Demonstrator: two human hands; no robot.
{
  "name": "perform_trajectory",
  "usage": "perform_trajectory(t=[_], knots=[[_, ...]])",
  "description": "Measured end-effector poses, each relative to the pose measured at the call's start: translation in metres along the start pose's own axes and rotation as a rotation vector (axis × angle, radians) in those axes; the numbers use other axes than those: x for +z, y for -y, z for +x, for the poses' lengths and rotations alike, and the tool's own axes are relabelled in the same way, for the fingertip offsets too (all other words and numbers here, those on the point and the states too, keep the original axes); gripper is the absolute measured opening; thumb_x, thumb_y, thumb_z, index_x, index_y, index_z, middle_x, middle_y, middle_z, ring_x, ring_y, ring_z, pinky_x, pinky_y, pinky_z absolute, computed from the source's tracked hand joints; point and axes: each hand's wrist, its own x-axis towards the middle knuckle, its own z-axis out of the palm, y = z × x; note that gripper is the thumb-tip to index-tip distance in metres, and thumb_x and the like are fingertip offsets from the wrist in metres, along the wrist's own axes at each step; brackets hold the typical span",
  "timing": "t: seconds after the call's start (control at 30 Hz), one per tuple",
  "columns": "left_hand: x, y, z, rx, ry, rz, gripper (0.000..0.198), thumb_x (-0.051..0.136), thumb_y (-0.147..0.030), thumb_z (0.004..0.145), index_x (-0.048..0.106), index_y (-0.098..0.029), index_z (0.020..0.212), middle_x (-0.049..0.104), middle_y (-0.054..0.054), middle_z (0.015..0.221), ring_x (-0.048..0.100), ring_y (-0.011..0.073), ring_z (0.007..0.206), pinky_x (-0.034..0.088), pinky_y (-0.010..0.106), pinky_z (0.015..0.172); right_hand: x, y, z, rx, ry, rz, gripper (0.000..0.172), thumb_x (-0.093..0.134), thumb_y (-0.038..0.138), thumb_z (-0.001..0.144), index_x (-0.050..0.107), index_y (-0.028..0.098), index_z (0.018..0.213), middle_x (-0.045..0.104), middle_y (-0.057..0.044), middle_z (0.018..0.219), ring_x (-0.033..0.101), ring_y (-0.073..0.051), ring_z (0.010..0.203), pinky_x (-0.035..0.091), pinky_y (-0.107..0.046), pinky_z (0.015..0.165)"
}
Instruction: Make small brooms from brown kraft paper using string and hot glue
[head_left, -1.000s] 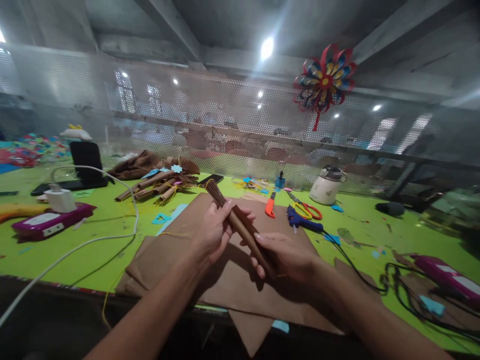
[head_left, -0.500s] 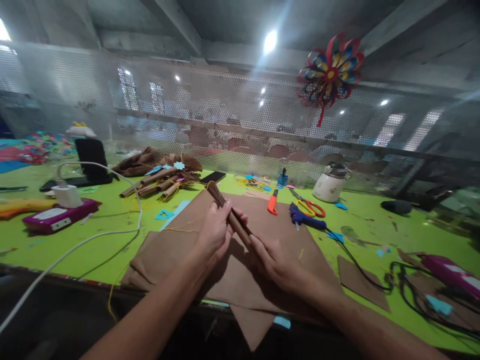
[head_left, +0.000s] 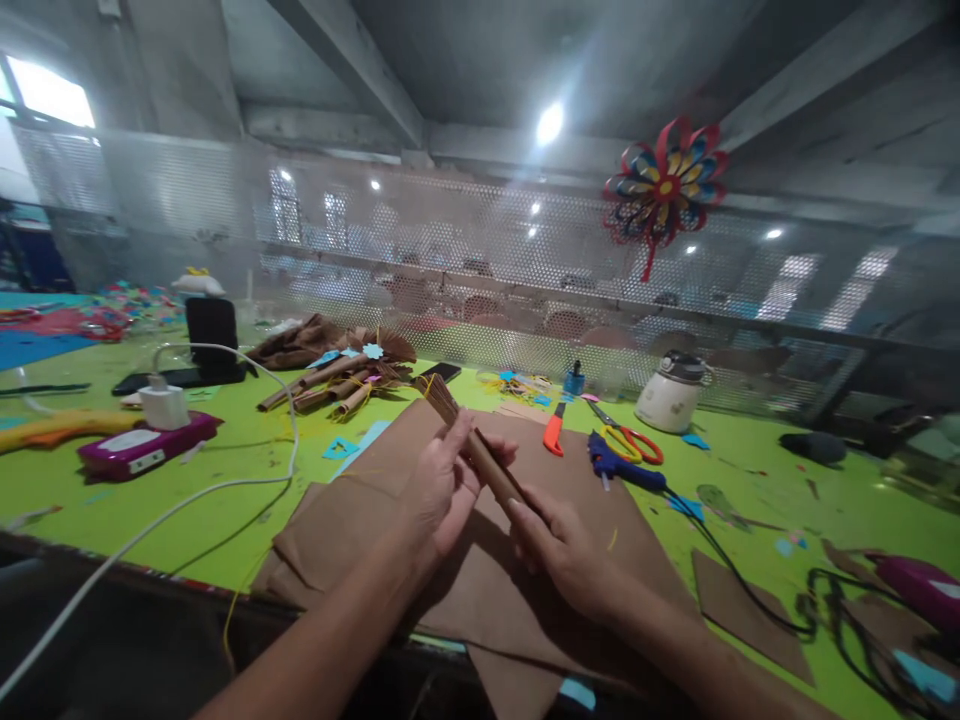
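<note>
A rolled tube of brown paper point(head_left: 493, 468) with a pleated, fanned upper end slants between my two hands. My left hand point(head_left: 448, 478) grips its upper part, thumb on top and fingertips showing behind it. Around the lower end my right hand point(head_left: 551, 535) is closed, thumb along the tube. Yellow string shows at the pleated tip. Beneath both hands lie large sheets of brown paper point(head_left: 367, 530), one corner hanging over the table's front edge. To the right of the sheets are a blue glue gun point(head_left: 622, 465), scissors point(head_left: 630, 443) and an orange-handled cutter point(head_left: 555, 430).
Similar brown paper rolls point(head_left: 330, 385) lie at the back left of the green table point(head_left: 247, 500). A purple power strip point(head_left: 146, 447) with a white cable stands left. A white kettle-like pot point(head_left: 667, 395) is at the back right. Black cords point(head_left: 772, 600) cross the right side.
The head view has tilted up and turned slightly left, so everything sits lower and further right. Both hands still hold the tube, and the left fingers look somewhat more extended.
</note>
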Motion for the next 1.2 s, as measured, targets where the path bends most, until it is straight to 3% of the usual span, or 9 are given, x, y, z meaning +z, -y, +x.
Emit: perform_trajectory(t=[0.1,0.2,0.37,0.53,0.63,0.87,0.97,1.07,1.2], knots=[[-0.003,0.0,-0.003,-0.044,0.09,0.0,0.018,0.069,-0.018,0.073,0.059,-0.012,0.085,0.071,0.011,0.081,0.068,0.024,0.084,0.05,0.039,0.087,0.0,-0.003,0.002,-0.007,-0.016,0.045,0.037,0.037,0.049,0.094,0.054,0.016,0.101,0.047,0.004,0.059,0.042,-0.009,0.049,0.033,-0.021,0.045],[-0.007,0.003,-0.003,-0.08,0.127,0.08,0.015,0.068,-0.017,0.075,0.059,-0.011,0.086,0.072,0.015,0.089,0.068,0.0243,0.087,0.051,0.036,0.083,0.001,-0.006,0.003,-0.018,-0.039,0.058,0.038,0.038,0.049,0.094,0.054,0.016,0.104,0.046,0.005,0.058,0.041,-0.009,0.048,0.032,-0.021,0.044],[-0.009,0.007,-0.002,-0.102,0.119,0.144,0.015,0.067,-0.022,0.079,0.06,-0.011,0.086,0.072,0.015,0.084,0.068,0.0225,0.081,0.053,0.031,0.073,0.002,-0.004,0.003,0.007,0.0,0.067,0.037,0.038,0.048,0.094,0.053,0.016,0.104,0.049,0.004,0.06,0.044,-0.009,0.049,0.035,-0.021,0.046],[-0.011,0.005,0.003,-0.083,0.101,0.141,0.016,0.067,-0.025,0.08,0.063,-0.01,0.08,0.071,0.012,0.083,0.068,0.0204,0.078,0.053,0.031,0.076,0.002,-0.003,0.001,0.088,0.156,0.192,0.041,0.041,0.05,0.092,0.047,0.017,0.116,0.056,0.004,0.061,0.047,-0.008,0.043,0.035,-0.019,0.042],[-0.011,0.004,0.006,-0.072,0.082,0.135,0.016,0.067,-0.025,0.08,0.063,-0.009,0.082,0.07,0.014,0.086,0.069,0.0228,0.082,0.053,0.033,0.079,0.002,-0.003,0.0,0.136,0.204,0.218,0.044,0.042,0.054,0.09,0.049,0.016,0.11,0.058,0.002,0.06,0.047,-0.007,0.041,0.036,-0.018,0.04],[-0.004,0.005,0.001,-0.094,0.069,0.091,0.017,0.063,-0.022,0.083,0.06,-0.012,0.096,0.07,0.016,0.098,0.067,0.0235,0.091,0.053,0.034,0.083,0.002,0.001,-0.001,0.139,0.164,0.241,0.039,0.038,0.053,0.093,0.047,0.016,0.104,0.052,0.006,0.054,0.04,-0.006,0.038,0.032,-0.018,0.038],[-0.005,0.008,-0.003,-0.143,0.081,0.116,0.021,0.064,-0.024,0.081,0.061,-0.013,0.099,0.068,0.015,0.105,0.067,0.0186,0.082,0.053,0.028,0.074,0.0,0.005,-0.001,0.145,0.154,0.247,0.038,0.038,0.052,0.093,0.047,0.016,0.104,0.05,0.007,0.053,0.039,-0.006,0.038,0.031,-0.017,0.038],[-0.005,0.009,-0.003,-0.231,0.047,0.161,0.023,0.069,-0.027,0.077,0.064,-0.014,0.095,0.07,0.01,0.093,0.062,0.0125,0.06,0.049,0.022,0.054,-0.001,0.004,0.001,0.16,0.135,0.249,0.037,0.038,0.051,0.093,0.047,0.016,0.102,0.049,0.008,0.052,0.039,-0.006,0.038,0.032,-0.017,0.038],[-0.004,0.006,-0.001,-0.269,0.005,0.202,0.025,0.074,-0.027,0.071,0.067,-0.013,0.091,0.067,0.005,0.071,0.06,0.0125,0.055,0.046,0.021,0.052,-0.001,-0.001,0.003,0.166,0.133,0.297,0.037,0.041,0.052,0.091,0.047,0.016,0.099,0.051,0.008,0.052,0.039,-0.006,0.036,0.032,-0.017,0.036]])
